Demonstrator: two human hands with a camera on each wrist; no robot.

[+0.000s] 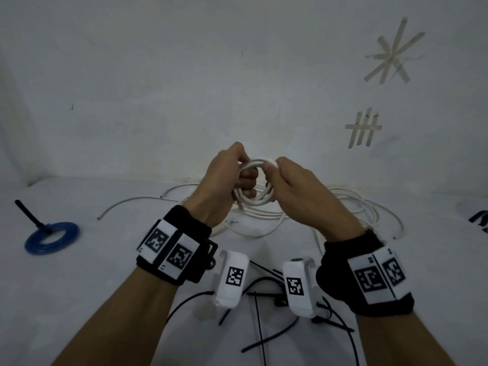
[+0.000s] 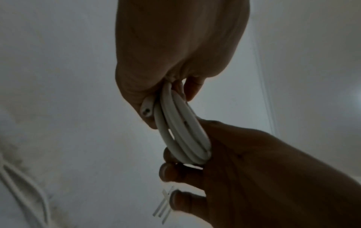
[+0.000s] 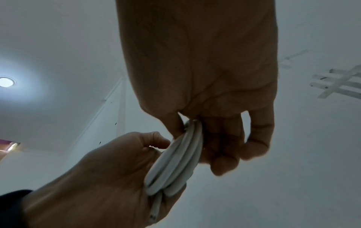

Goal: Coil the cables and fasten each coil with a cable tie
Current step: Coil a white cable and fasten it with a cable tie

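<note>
A small coil of white cable (image 1: 254, 165) hangs above the table, held between both hands. My left hand (image 1: 232, 178) grips its left side, fingers curled through the ring. My right hand (image 1: 280, 178) pinches the right side. In the left wrist view the white cable coil (image 2: 183, 131) shows several turns, with a cut end (image 2: 146, 109) poking out under the thumb. In the right wrist view the white cable coil (image 3: 175, 162) runs between the two hands. Black cable ties (image 1: 260, 307) lie on the table near me, partly hidden by my wrists.
More loose white cable (image 1: 343, 207) sprawls on the white table (image 1: 92, 286) beyond my hands. A blue cable coil (image 1: 51, 237) fastened with a black tie lies at the left. Tape marks (image 1: 363, 128) are on the wall at the right.
</note>
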